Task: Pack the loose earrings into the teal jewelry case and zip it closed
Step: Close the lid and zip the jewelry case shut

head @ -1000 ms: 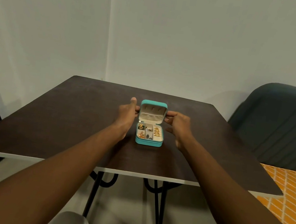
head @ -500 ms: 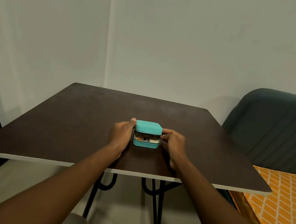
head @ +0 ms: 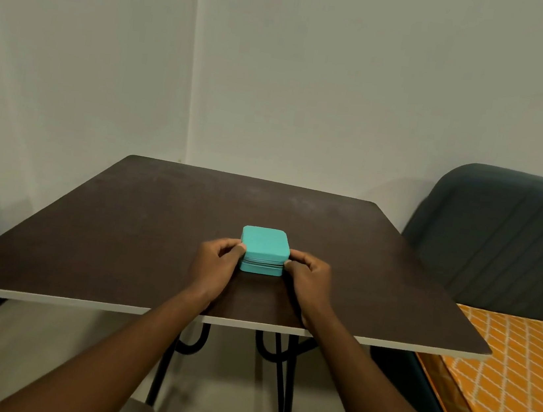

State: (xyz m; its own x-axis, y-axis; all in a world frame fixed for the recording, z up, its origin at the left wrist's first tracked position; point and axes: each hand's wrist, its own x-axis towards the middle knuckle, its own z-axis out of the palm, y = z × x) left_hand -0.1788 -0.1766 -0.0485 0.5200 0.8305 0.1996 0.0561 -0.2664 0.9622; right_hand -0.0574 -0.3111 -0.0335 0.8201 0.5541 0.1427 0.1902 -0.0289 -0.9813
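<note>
While the case [head: 265, 244] sits with its lid down near the middle of the table [head: 123, 221], the left hand [head: 215, 267] grips its left side and the right hand [head: 309, 276] its right.

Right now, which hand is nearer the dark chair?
Right. The right hand grips the teal case at its right edge, toward the dark chair; the left hand grips its left edge, farther from the chair.
</note>
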